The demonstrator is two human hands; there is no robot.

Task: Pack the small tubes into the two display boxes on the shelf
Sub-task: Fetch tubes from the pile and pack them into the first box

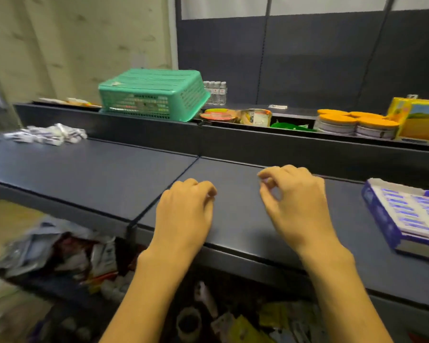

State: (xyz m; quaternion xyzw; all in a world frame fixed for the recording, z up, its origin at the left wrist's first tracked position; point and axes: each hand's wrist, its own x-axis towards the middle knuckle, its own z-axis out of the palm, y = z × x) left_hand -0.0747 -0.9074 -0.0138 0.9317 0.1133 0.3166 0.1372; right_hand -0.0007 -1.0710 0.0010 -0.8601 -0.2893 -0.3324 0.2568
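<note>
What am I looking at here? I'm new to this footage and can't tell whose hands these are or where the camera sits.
There is no machine here: a person wears a wide-angle camera on the head, looking forward and down, so the two arms at the bottom are their own. The left hand and right hand hover over a dark shelf, fingers loosely curled. The right hand's fingertips are close together and may pinch something tiny; the blur hides it. At the right edge lies a blue display box with rows of small tubes. A pile of loose tubes lies far left. Behind the shelf are a green basket, upside down, and orange-lidded cans.
</note>
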